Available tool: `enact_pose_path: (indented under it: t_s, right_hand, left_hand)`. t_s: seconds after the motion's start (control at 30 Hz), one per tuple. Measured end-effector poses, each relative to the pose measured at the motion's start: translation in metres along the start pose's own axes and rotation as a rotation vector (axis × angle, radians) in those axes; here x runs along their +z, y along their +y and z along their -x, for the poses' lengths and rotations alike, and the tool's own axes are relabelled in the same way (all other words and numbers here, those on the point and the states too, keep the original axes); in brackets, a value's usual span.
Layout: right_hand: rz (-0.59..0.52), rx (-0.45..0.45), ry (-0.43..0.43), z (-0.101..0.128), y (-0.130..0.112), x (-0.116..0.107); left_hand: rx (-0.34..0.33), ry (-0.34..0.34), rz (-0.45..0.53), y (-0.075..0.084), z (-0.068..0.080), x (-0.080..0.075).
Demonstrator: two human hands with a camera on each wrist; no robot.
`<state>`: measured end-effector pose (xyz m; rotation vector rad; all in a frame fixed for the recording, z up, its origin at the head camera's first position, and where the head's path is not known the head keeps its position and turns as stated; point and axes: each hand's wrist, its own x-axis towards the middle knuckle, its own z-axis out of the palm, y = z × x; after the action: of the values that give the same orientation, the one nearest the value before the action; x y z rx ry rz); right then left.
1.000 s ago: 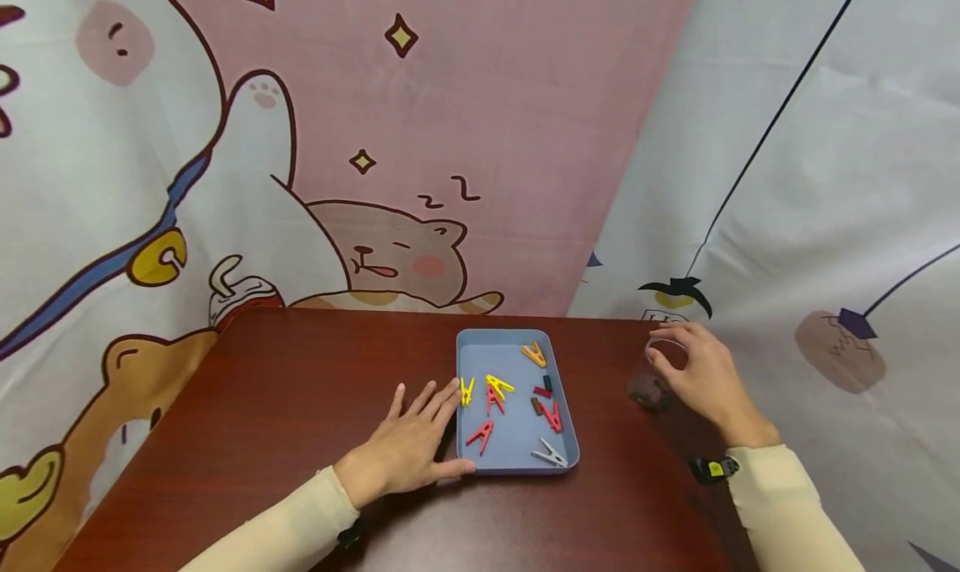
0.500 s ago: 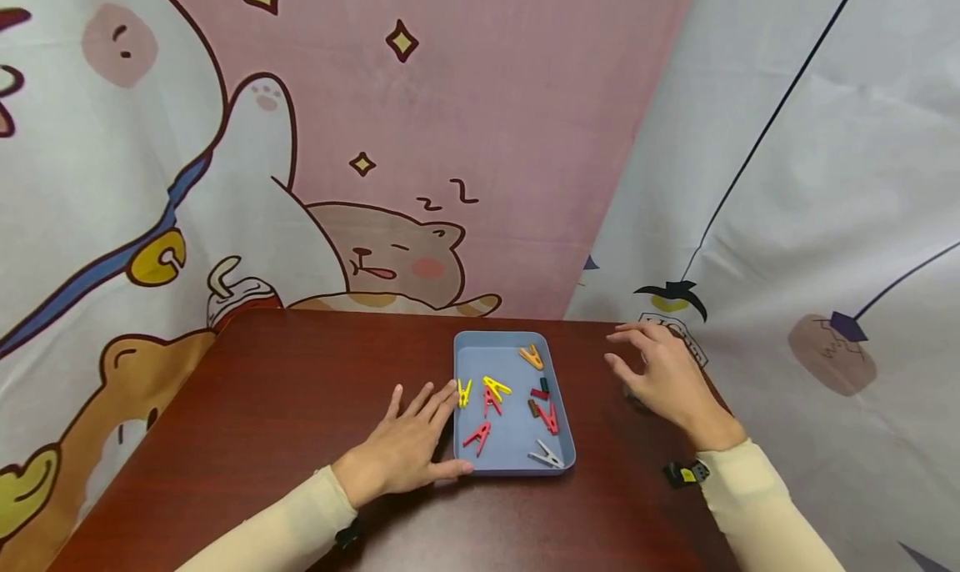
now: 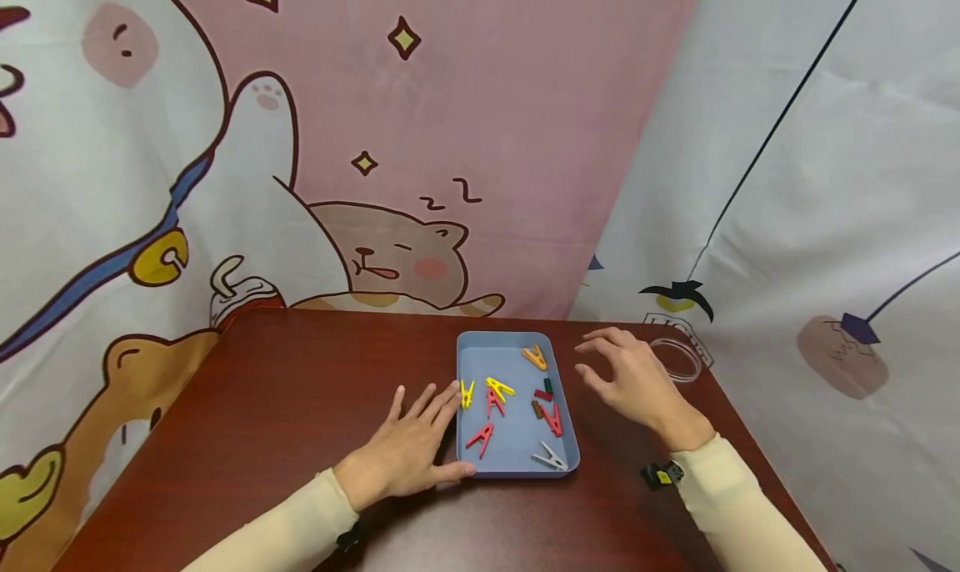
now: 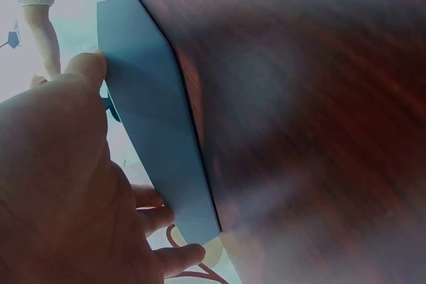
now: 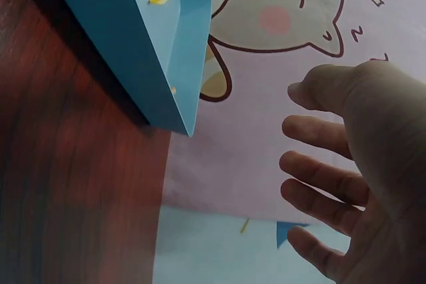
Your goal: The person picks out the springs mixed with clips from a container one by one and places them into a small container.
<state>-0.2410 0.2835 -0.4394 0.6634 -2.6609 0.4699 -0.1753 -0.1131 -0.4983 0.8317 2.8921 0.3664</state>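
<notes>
A blue tray [image 3: 516, 468] sits on the dark red table [image 3: 285, 405]. It holds several clothespins: an orange one [image 3: 534, 356], yellow ones [image 3: 467, 393], red ones [image 3: 480, 436] and a grey one [image 3: 550, 455]. My left hand [image 3: 414, 443] lies flat on the table, fingers straight along the tray's left wall [image 4: 153, 131] and thumb [image 4: 86, 68] at its near corner. My right hand [image 3: 624, 378] hovers just right of the tray with relaxed, spread fingers [image 5: 319, 167], holding nothing. The tray's corner [image 5: 170, 108] shows in the right wrist view.
A clear plastic cup [image 3: 677, 359] stands at the table's back right corner, behind the right hand. Cartoon-print cloth hangs close behind the table and along its right side. Bare tabletop stretches to the left of the tray.
The right hand has let go of the clear cup and moved left towards the tray. The left hand and the tray have stayed where they were.
</notes>
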Motion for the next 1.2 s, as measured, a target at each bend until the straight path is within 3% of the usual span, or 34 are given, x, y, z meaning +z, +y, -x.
enact_pose_path:
  t_s: [0.5, 1.2]
  right_hand:
    - [0.060, -0.030, -0.153, -0.019, -0.014, 0.026]
    - [0.154, -0.071, -0.363, -0.033, -0.023, 0.034]
  left_hand:
    - [-0.003, 0.000, -0.007, -0.001, 0.001, -0.002]
    - [-0.002, -0.007, -0.005, 0.002, 0.001, -0.001]
